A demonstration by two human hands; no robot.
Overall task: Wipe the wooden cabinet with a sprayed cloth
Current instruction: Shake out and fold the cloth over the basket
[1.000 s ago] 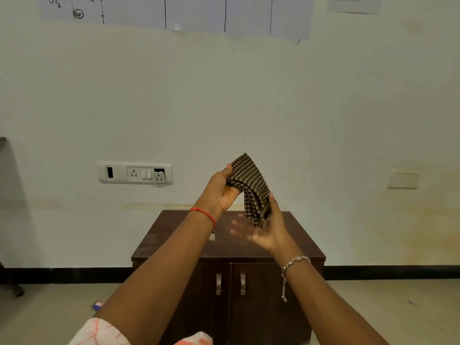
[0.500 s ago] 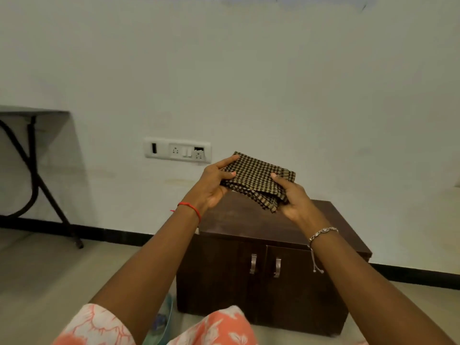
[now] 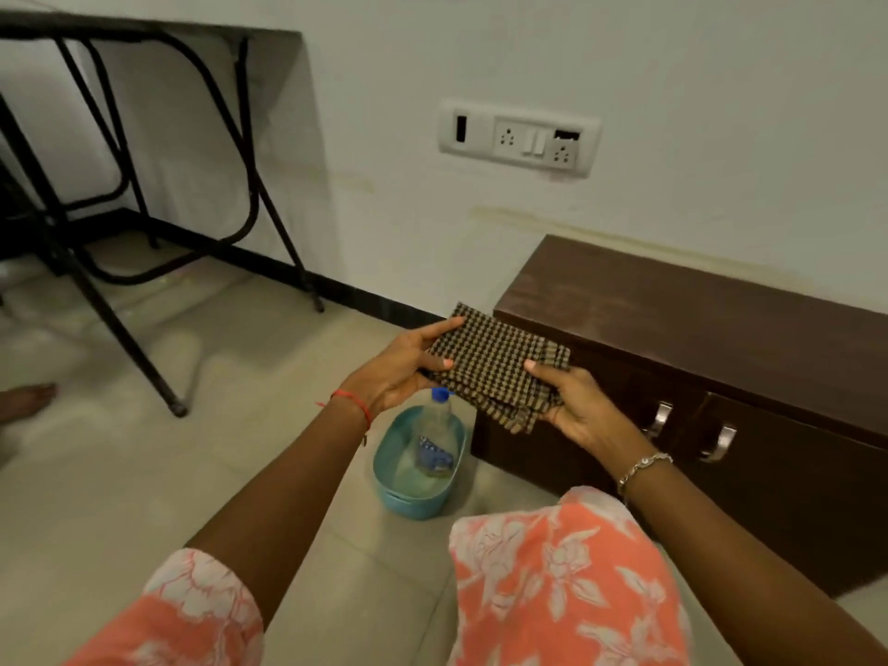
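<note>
Your left hand (image 3: pixel 394 372) and right hand (image 3: pixel 576 406) each pinch one side of the folded checked cloth (image 3: pixel 495 367), thumbs on top, holding it level in the air beside the wooden cabinet (image 3: pixel 696 319). Below, a bottle (image 3: pixel 435 439) stands in a teal tub (image 3: pixel 408 497) on the floor.

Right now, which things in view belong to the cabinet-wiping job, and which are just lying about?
For the job:
checked cloth, folded, held by left hand and right hand
wooden cabinet
bottle standing in the teal tub, probably the cleaner

Just there:
folding table
wall switchboard
</note>
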